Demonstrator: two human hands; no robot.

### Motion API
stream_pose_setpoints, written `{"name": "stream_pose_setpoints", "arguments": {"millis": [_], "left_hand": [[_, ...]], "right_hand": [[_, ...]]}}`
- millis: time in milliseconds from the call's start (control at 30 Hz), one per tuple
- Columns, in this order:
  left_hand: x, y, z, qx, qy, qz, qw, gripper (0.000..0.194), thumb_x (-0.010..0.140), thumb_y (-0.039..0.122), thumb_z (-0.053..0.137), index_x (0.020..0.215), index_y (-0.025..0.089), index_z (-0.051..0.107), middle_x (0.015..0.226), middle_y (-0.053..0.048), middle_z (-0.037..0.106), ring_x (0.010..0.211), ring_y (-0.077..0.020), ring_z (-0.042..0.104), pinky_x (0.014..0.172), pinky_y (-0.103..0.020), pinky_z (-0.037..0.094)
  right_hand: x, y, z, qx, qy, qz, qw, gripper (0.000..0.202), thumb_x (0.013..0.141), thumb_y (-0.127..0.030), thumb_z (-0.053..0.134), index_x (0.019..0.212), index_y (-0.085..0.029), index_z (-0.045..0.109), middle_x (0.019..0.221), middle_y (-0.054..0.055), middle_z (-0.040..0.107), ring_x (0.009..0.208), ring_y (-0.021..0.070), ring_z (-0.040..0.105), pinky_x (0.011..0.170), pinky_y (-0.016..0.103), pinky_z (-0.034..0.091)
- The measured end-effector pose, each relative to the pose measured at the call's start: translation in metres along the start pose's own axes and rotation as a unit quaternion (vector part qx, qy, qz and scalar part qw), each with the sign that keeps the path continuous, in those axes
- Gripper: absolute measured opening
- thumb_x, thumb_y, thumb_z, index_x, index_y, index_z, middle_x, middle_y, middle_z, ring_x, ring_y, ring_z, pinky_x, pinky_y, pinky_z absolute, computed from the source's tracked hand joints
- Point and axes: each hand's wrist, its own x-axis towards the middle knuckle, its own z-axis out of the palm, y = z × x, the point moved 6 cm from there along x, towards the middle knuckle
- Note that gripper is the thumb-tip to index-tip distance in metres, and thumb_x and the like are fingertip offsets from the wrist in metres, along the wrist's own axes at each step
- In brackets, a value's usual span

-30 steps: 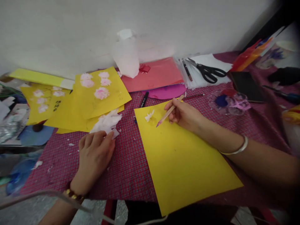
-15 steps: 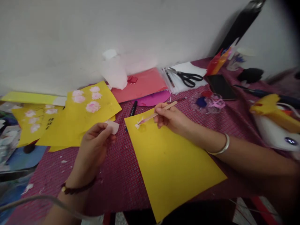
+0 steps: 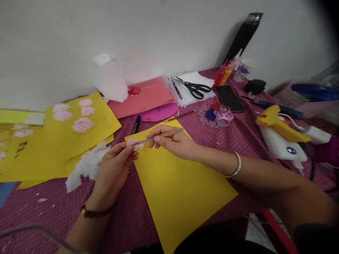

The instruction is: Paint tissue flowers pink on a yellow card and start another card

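Note:
My left hand (image 3: 116,162) pinches a small piece of pale pink tissue paper (image 3: 131,143) over the upper left corner of a yellow sheet (image 3: 182,187). My right hand (image 3: 174,141) holds a flat wooden stick (image 3: 171,132) like a pen. The stick's pink-stained tip meets the tissue piece at my left fingertips. Bits of pale tissue show on the sheet just behind the tip, partly covered by my fingers. Beside my left wrist lies crumpled white tissue paper (image 3: 88,164).
Yellow sheets with pink tissue blossoms (image 3: 83,125) lie at left. Behind the work sheet are a black marker (image 3: 136,125), a red folder (image 3: 148,97), black scissors (image 3: 196,90) and a flower-shaped paint palette (image 3: 215,115). To the right are a phone (image 3: 229,98) and a yellow glue gun (image 3: 282,123).
The stick has lifted from the sheet and now touches the tissue in my left hand. My hands have come together. The view has shifted right, and the white tissue pile has come into sight.

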Motion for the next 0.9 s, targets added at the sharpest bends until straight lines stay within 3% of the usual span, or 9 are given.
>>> {"name": "stream_pose_setpoints", "arguments": {"millis": [200,267,333,400,567,667,800,867,900], "left_hand": [[0.001,-0.001,-0.001,-0.019,-0.013,0.006,1.000,0.011,0.068,0.017,0.079,0.077,0.016,0.075,0.070,0.001,0.072,0.057,-0.0052,0.062,0.057,-0.012,0.052],[0.002,0.000,-0.001,-0.036,-0.033,-0.001,0.999,0.007,0.075,0.022,0.074,0.078,0.016,0.075,0.072,-0.001,0.074,0.059,-0.0074,0.064,0.058,-0.015,0.054],[0.002,0.001,0.000,-0.069,-0.066,-0.016,0.995,0.015,0.080,0.030,0.070,0.078,0.017,0.075,0.074,-0.003,0.074,0.061,-0.0106,0.065,0.058,-0.019,0.057],[0.002,0.002,0.002,-0.102,-0.099,-0.029,0.989,0.016,0.079,0.034,0.070,0.076,0.018,0.074,0.074,-0.003,0.074,0.060,-0.0119,0.065,0.054,-0.020,0.057],[-0.004,0.005,0.003,-0.091,-0.121,-0.011,0.988,0.013,0.066,0.021,0.083,0.073,0.018,0.072,0.067,0.002,0.069,0.054,-0.0058,0.058,0.048,-0.013,0.049],[-0.008,0.015,0.006,-0.076,-0.108,0.043,0.990,0.014,0.065,0.023,0.085,0.071,0.019,0.072,0.069,0.003,0.068,0.058,-0.0045,0.058,0.053,-0.012,0.049],[-0.017,0.044,0.019,-0.003,-0.090,0.157,0.983,0.008,0.071,0.023,0.082,0.075,0.020,0.075,0.073,0.001,0.072,0.062,-0.0065,0.061,0.059,-0.016,0.051],[-0.024,0.062,0.027,0.091,-0.071,0.250,0.961,0.006,0.076,0.019,0.077,0.082,0.022,0.076,0.072,0.001,0.072,0.064,-0.0076,0.062,0.063,-0.019,0.051],[-0.030,0.072,0.031,0.158,-0.062,0.321,0.932,0.010,0.078,0.016,0.075,0.085,0.023,0.077,0.074,0.001,0.072,0.066,-0.0080,0.063,0.065,-0.019,0.051]], "right_hand": [[0.002,0.005,0.001,0.010,0.001,-0.015,1.000,0.018,0.094,-0.030,0.054,0.097,-0.015,0.063,0.088,0.004,0.068,0.079,0.0104,0.064,0.071,0.024,0.053],[0.003,0.004,0.000,0.019,0.009,-0.017,1.000,0.017,0.094,-0.031,0.055,0.096,-0.015,0.063,0.086,0.003,0.068,0.076,0.0098,0.064,0.069,0.024,0.053],[0.003,0.002,-0.001,0.041,0.016,-0.011,0.999,0.017,0.094,-0.031,0.056,0.097,-0.015,0.063,0.083,0.003,0.069,0.072,0.0092,0.064,0.068,0.023,0.053],[0.003,0.001,-0.001,0.072,0.022,0.005,0.997,0.016,0.093,-0.030,0.056,0.096,-0.015,0.063,0.079,0.002,0.069,0.069,0.0089,0.064,0.067,0.023,0.053],[0.003,-0.001,0.001,0.158,0.031,0.031,0.986,0.015,0.091,-0.030,0.061,0.091,-0.016,0.063,0.076,0.001,0.072,0.066,0.0088,0.065,0.064,0.022,0.053],[0.004,0.001,0.002,0.190,0.041,0.050,0.980,0.021,0.088,-0.036,0.066,0.092,-0.016,0.064,0.078,0.002,0.074,0.063,0.0084,0.065,0.063,0.022,0.053],[0.007,0.000,-0.001,0.216,0.074,0.082,0.970,0.033,0.083,-0.047,0.069,0.092,-0.016,0.068,0.079,0.003,0.074,0.058,0.0076,0.061,0.061,0.022,0.052],[0.009,-0.002,-0.006,0.232,0.105,0.098,0.962,0.033,0.085,-0.048,0.066,0.089,-0.016,0.069,0.073,0.001,0.072,0.053,0.0059,0.057,0.057,0.020,0.051],[0.009,-0.003,-0.008,0.245,0.120,0.110,0.956,0.032,0.087,-0.047,0.064,0.086,-0.016,0.069,0.070,-0.001,0.070,0.050,0.0049,0.053,0.056,0.019,0.050]]}}
